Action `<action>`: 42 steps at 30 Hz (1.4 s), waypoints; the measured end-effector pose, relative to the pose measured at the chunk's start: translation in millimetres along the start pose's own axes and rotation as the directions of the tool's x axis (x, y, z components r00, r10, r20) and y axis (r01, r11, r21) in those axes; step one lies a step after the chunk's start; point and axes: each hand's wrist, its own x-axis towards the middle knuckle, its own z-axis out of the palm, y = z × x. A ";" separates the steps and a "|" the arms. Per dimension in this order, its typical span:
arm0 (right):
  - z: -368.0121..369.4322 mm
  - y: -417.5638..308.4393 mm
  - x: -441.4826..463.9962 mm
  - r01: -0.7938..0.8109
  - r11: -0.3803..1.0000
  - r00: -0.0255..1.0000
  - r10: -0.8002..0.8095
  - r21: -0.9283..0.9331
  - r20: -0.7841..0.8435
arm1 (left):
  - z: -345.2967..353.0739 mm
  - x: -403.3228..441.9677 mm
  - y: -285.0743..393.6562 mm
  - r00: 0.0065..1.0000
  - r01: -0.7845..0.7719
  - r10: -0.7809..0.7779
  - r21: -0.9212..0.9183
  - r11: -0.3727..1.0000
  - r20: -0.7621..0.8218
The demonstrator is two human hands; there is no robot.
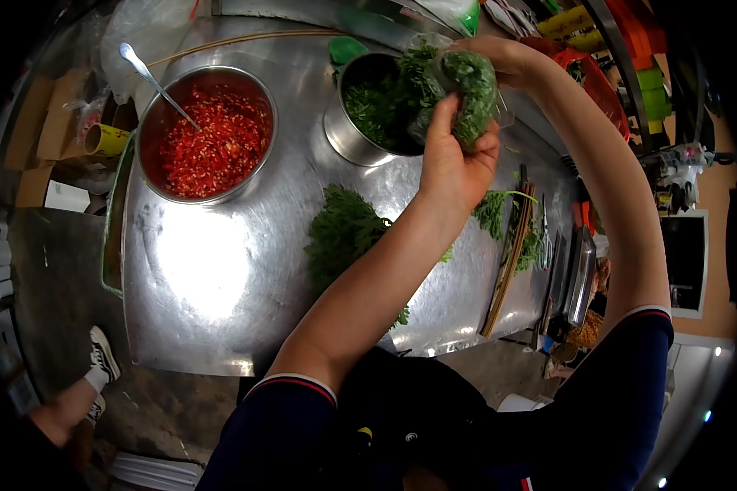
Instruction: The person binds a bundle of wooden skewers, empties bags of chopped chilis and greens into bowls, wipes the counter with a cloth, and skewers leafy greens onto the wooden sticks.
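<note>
My left hand (460, 159) and my right hand (504, 61) both hold a clear plastic bag of green herbs (472, 94), tilted over a steel pot (350, 141). Chopped greens (373, 106) lie inside the pot, and more herbs hang at the bag's mouth above its right side. Left of the pot stands a steel bowl of chopped red chillies (213, 139) with a spoon (151, 80) leaning in it. A leafy green bunch (342, 233) rests on the metal table (246, 327), partly hidden under my left forearm.
Wooden chopsticks (509, 254) and loose greens (490, 213) lie on the table's right part. Metal trays (580, 278) stand beyond them. Cardboard boxes (57, 123) are at the far left. Another person's leg and shoe (102, 356) show at lower left.
</note>
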 end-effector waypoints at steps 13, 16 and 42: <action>17.5 0.9 -0.6 0.071 0.995 0.978 -0.083 -0.065 -0.193 | 15.7 -13.3 -0.5 0.991 0.000 0.023 0.167 0.986 -0.136; 9.4 -4.6 -5.6 0.005 0.995 0.999 -0.009 -0.099 -0.044 | 8.4 -8.2 4.2 0.993 0.056 -0.052 0.040 0.998 -0.106; 18.8 -11.7 -12.3 -0.057 0.992 0.990 0.042 -0.113 -0.137 | -1.8 -3.5 7.6 0.982 -0.029 0.044 0.086 0.996 -0.184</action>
